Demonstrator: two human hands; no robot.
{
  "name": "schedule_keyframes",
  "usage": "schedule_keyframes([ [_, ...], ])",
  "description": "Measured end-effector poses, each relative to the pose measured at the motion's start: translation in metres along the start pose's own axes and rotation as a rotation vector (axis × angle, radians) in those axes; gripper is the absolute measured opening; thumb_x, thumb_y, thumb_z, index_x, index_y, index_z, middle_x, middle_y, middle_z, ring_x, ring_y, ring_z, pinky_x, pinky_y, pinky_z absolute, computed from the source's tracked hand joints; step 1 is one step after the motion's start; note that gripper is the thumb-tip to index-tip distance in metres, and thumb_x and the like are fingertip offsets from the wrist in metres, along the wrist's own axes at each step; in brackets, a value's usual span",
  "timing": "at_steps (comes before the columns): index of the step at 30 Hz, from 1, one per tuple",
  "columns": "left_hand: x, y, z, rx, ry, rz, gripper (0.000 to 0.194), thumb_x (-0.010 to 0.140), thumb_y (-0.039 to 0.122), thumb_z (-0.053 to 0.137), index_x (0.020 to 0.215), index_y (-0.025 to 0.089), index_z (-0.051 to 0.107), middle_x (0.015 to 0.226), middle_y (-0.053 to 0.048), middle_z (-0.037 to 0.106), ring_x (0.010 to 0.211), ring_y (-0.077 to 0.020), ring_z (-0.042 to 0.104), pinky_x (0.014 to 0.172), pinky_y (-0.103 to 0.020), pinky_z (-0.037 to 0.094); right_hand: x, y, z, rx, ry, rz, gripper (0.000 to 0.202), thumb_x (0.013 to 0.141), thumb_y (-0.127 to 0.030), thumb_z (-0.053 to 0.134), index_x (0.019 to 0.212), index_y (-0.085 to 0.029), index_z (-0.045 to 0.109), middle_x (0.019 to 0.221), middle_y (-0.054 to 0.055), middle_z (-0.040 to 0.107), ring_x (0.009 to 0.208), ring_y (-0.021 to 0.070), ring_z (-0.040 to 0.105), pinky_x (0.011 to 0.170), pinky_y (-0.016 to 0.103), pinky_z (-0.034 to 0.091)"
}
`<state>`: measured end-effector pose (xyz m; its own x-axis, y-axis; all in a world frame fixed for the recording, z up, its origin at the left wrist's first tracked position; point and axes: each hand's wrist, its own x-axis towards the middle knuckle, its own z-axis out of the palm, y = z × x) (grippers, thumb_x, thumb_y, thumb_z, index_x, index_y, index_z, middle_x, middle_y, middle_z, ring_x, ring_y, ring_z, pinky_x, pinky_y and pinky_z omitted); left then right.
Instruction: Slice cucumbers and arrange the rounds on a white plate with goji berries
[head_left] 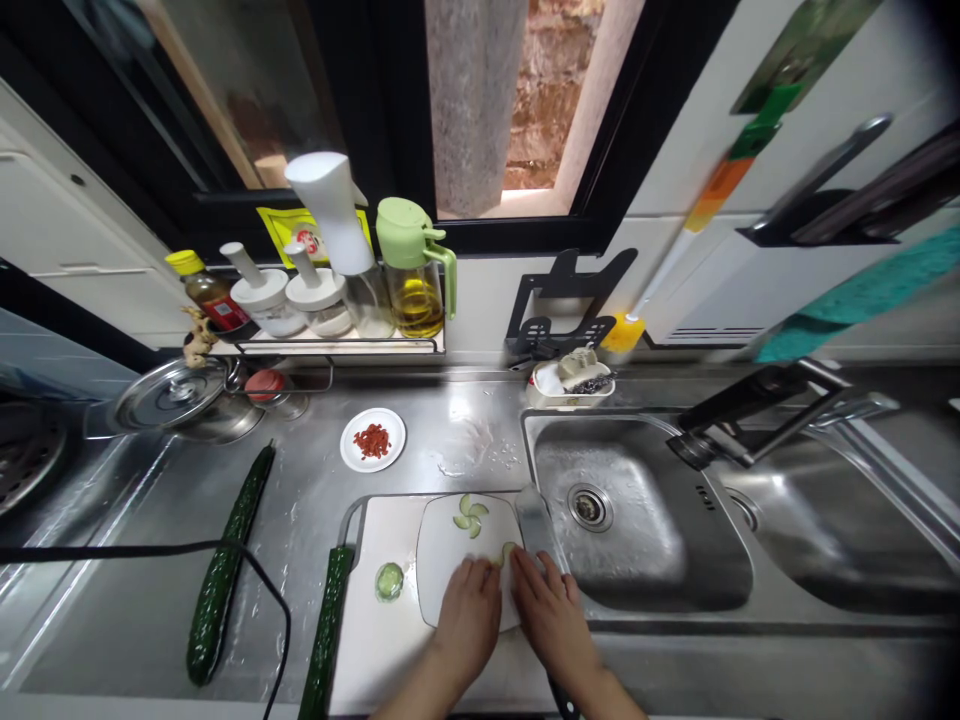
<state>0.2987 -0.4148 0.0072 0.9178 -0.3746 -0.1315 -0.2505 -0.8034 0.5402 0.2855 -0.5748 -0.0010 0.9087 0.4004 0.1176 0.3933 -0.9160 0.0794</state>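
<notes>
A white plate with a dark rim lies on the white cutting board. Near its top edge, several thin cucumber slices form a small pinwheel. Both hands are over the plate's right side, fingertips close together. My right hand pinches a pale green cucumber slice. My left hand is closed, with a pale sliver, apparently cucumber, at its fingertips. A knife lies along the board's right edge, partly hidden under my right hand. A round cucumber piece rests left of the plate.
One long cucumber lies on the steel counter, another along the board's left edge. A black cable crosses at left. Behind the board is a saucer with red bits. A double sink is on the right; condiments line a rack.
</notes>
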Motion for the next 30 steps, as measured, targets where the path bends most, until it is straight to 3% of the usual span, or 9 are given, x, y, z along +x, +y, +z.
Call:
schedule_keyframes([
  [10, 0.001, 0.001, -0.006, -0.065, -0.016, -0.01, 0.039, 0.083, 0.008, 0.038, 0.115, 0.016, 0.06, 0.106, -0.011, 0.059, 0.101, -0.0237, 0.052, 0.094, -0.042, 0.043, 0.0, 0.0, 0.001, -0.024, 0.015, -0.001, 0.041, 0.086, -0.013, 0.04, 0.122, -0.021, 0.059, 0.128, 0.004, 0.059, 0.112, 0.0284, 0.05, 0.081, 0.042, 0.043],
  [15, -0.006, -0.014, -0.026, -0.173, 0.091, -0.051, 0.039, 0.085, 0.011, 0.037, 0.114, 0.018, 0.061, 0.108, -0.012, 0.061, 0.102, -0.0229, 0.054, 0.092, -0.039, 0.045, 0.003, -0.003, -0.003, 0.018, 0.002, 0.033, 0.037, 0.088, -0.018, 0.04, 0.12, -0.02, 0.059, 0.128, 0.005, 0.059, 0.109, 0.0292, 0.051, 0.078, 0.042, 0.043],
  [21, -0.037, -0.068, -0.059, -0.167, 0.29, -0.411, 0.033, 0.086, 0.021, 0.039, 0.11, 0.016, 0.061, 0.11, -0.012, 0.061, 0.104, -0.0231, 0.056, 0.093, -0.037, 0.045, 0.004, -0.011, -0.008, 0.133, 0.053, 0.06, 0.031, 0.087, -0.022, 0.044, 0.114, -0.022, 0.06, 0.121, 0.006, 0.062, 0.109, 0.0284, 0.05, 0.078, 0.039, 0.042],
  [26, -0.061, -0.098, -0.069, -0.125, 0.21, -0.71, 0.027, 0.082, 0.025, 0.047, 0.101, 0.016, 0.063, 0.107, -0.01, 0.063, 0.096, -0.0224, 0.061, 0.09, -0.033, 0.044, 0.004, -0.022, -0.01, 0.175, 0.081, 0.028, 0.029, 0.086, -0.024, 0.049, 0.112, -0.021, 0.061, 0.119, 0.006, 0.063, 0.111, 0.0284, 0.049, 0.079, 0.038, 0.042],
  [30, -0.063, -0.099, -0.069, -0.118, 0.167, -0.765, 0.024, 0.082, 0.022, 0.048, 0.1, 0.016, 0.063, 0.107, -0.01, 0.063, 0.097, -0.0207, 0.061, 0.085, -0.028, 0.043, 0.005, -0.03, -0.011, 0.187, 0.101, -0.004, 0.027, 0.086, -0.024, 0.049, 0.11, -0.021, 0.062, 0.117, 0.007, 0.064, 0.109, 0.0277, 0.05, 0.079, 0.038, 0.043],
])
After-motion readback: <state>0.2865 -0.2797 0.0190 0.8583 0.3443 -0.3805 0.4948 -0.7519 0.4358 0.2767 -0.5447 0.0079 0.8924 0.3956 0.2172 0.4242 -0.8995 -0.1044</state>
